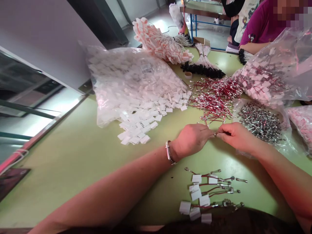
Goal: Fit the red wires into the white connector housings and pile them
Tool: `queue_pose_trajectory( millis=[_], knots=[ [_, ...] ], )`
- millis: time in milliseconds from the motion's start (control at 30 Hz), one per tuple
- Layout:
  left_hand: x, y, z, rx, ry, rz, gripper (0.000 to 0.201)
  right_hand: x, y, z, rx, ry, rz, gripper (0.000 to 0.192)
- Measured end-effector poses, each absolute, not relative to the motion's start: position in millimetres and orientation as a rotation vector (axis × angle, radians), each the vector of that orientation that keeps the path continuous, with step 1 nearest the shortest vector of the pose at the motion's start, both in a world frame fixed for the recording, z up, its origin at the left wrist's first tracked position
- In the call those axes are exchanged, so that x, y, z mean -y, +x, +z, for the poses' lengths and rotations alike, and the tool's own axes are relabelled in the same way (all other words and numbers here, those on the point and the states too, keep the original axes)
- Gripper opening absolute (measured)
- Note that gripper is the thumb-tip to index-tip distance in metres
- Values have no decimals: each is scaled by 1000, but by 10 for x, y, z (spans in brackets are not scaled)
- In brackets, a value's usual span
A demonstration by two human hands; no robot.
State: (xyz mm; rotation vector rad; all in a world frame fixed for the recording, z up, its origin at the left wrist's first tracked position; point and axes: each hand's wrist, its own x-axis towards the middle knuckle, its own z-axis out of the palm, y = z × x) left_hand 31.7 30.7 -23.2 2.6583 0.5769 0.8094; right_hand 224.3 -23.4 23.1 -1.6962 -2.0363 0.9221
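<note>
From where I sit, everything turns on the narrow spot where the two hands meet. The fingers of the left hand [191,139] and the right hand [235,135] are pinched close, tip to tip, on a small metal piece [214,134]. It lies directly between them, just above the counter [80,152], so neither hand is nearer. Its long axis seems to run from left to right, though the fingertips cover most of it and I cannot be sure.

Straight beyond the fingers lies the pile of red wires [215,97], its nearest strands just past the knuckles. The bag of metal fittings [260,122] is beside the right hand, clearly nearer to it than to the left. The loose white blocks [137,126] lie beyond the left forearm, and a group of wired pieces [212,191] sits on the near side of both hands, most of their wires running left to right.

As for writing, I make out a pale label [147,68] on the large clear bag [126,74], too blurred to read. I see no legible brand.
</note>
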Motion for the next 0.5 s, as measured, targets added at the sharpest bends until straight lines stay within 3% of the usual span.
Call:
queue_pose_trajectory(
  millis=[167, 333, 500],
  knots=[
    [-196, 347, -175, -642, 2872, 585, 31, 197, 2292, 274, 2041, -1797, 1058, 18],
    [-36, 394, -61, -782, 2798, 239, 30, 175, 2380, 227, 2352, -1887, 591, 9],
    [-62, 395, -93, -847, 2691, 377, 40, 173, 2362, 120, 2443, -1905, 408, 12]
  ],
)
